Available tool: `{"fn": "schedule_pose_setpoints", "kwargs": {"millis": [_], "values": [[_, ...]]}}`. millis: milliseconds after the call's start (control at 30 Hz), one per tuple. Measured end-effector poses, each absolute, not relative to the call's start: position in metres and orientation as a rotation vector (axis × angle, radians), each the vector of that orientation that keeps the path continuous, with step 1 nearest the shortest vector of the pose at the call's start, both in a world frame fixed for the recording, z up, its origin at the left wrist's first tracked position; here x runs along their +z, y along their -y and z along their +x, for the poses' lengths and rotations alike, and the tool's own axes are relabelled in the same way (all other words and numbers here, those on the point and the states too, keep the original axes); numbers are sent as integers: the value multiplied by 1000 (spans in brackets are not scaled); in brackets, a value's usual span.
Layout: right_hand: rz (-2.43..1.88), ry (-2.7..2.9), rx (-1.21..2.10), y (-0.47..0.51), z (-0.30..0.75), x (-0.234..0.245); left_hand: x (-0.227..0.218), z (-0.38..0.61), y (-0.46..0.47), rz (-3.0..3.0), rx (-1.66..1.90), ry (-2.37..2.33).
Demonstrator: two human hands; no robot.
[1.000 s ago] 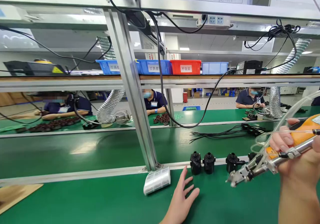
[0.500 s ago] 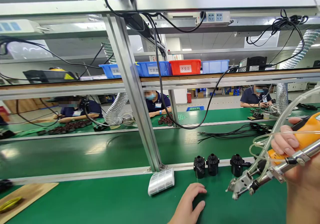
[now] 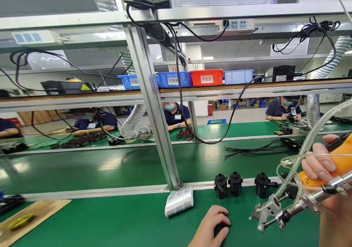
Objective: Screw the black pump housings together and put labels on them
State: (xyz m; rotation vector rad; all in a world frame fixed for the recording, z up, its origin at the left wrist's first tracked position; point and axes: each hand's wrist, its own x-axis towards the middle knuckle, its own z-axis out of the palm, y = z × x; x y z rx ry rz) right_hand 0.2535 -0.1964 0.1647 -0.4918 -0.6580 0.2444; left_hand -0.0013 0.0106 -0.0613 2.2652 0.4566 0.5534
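My right hand point(image 3: 320, 162) is wrapped round an orange and black electric screwdriver point(image 3: 341, 151) with a metal rod and clear tubes fixed along it. Its metal nozzle point(image 3: 271, 212) points down and left over the green bench. Near the bench top, my left hand point(image 3: 211, 226) holds nothing; thumb and bent fingers are apart, with a dark patch between them that I cannot make out. Beyond the hands, black pump-like housings stand upright: two side by side, one housing point(image 3: 220, 186) and another housing point(image 3: 235, 184), and a third housing point(image 3: 262, 185) with a side spout, close behind the nozzle.
A silvery label roll point(image 3: 179, 202) lies by the metal post point(image 3: 154, 104). Brown board point(image 3: 49, 208) with a yellow coil point(image 3: 21, 221) is at left. Black cables point(image 3: 255, 148) lie farther back. Bins, including a red bin point(image 3: 206, 78), line the shelf. Several co-workers sit opposite.
The view has shifted, so the scene sits slightly right and lower. My left hand's fingers are a little more bent. The screwdriver stays in my right hand.
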Motion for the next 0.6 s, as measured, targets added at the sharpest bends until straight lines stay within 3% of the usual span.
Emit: {"fn": "schedule_pose_setpoints", "kwargs": {"millis": [600], "values": [[-467, 634, 240, 194, 255, 157, -68, 1, -18, 2305, 535, -409]]}}
